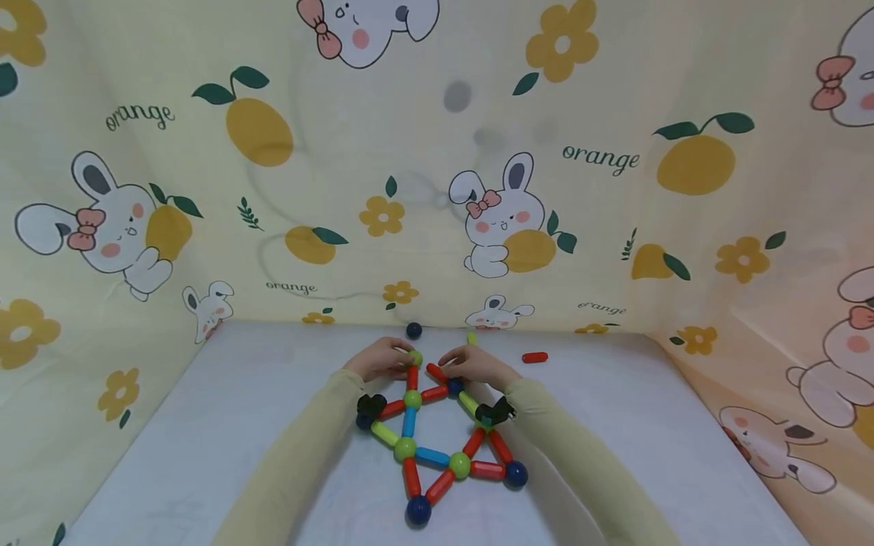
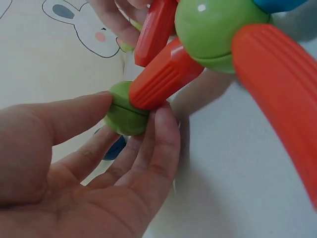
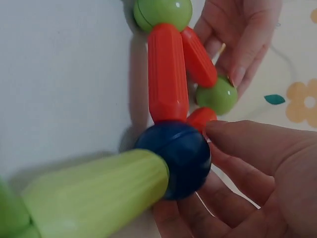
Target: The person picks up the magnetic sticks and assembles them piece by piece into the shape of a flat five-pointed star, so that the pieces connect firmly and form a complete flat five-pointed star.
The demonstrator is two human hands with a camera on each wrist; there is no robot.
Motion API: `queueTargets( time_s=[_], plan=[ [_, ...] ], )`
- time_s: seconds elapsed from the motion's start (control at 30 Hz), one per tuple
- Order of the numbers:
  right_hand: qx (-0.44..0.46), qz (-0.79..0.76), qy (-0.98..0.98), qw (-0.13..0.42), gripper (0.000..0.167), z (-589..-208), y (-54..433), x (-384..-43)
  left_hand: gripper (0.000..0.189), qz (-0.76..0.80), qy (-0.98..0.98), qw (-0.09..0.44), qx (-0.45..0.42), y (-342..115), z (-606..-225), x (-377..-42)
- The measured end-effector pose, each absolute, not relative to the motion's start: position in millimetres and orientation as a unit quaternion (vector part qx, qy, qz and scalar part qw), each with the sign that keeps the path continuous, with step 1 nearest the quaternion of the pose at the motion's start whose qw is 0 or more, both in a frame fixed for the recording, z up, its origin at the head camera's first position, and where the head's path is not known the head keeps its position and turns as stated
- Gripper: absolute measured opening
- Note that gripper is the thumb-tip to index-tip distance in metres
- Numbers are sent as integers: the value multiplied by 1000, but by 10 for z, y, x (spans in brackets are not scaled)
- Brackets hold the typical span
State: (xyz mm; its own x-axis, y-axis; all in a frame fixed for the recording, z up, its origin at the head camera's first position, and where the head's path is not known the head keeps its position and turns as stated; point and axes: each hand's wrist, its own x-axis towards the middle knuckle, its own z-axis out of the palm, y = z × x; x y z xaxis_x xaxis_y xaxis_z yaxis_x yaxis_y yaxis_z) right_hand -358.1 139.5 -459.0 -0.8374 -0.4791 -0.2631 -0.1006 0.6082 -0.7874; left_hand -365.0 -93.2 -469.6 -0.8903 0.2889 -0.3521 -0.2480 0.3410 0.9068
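A star-like frame of magnetic rods and balls lies on the white table. My left hand [image 1: 379, 359] pinches a green ball [image 2: 125, 119] between thumb and fingertips at the far side. That ball sits at the end of a red rod [image 2: 166, 74], whose other end meets a larger-looking green ball [image 2: 208, 29]. To its right, my right hand [image 1: 478, 366] holds another red rod [image 3: 202, 118] between thumb and fingers. This rod meets a dark blue ball [image 3: 173, 158], and its free end points toward the left hand's ball. A yellow-green rod [image 3: 99, 193] also joins the blue ball.
Beyond the hands lie a loose dark blue ball [image 1: 413, 331], a yellow-green rod [image 1: 472, 339] and, farther right, a red rod [image 1: 535, 357]. Blue rods [image 1: 432, 456] form inner sides of the frame. A printed cloth [image 1: 423, 250] with rabbits and oranges stands behind the table.
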Motion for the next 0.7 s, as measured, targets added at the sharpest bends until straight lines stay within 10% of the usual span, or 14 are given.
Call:
queueTargets(
  time_s=[0.7],
  plan=[
    [-163,-414,866,228,28,-4632,1356,-3560,39,554,791,257,35,-884,-4635,-3621]
  ],
)
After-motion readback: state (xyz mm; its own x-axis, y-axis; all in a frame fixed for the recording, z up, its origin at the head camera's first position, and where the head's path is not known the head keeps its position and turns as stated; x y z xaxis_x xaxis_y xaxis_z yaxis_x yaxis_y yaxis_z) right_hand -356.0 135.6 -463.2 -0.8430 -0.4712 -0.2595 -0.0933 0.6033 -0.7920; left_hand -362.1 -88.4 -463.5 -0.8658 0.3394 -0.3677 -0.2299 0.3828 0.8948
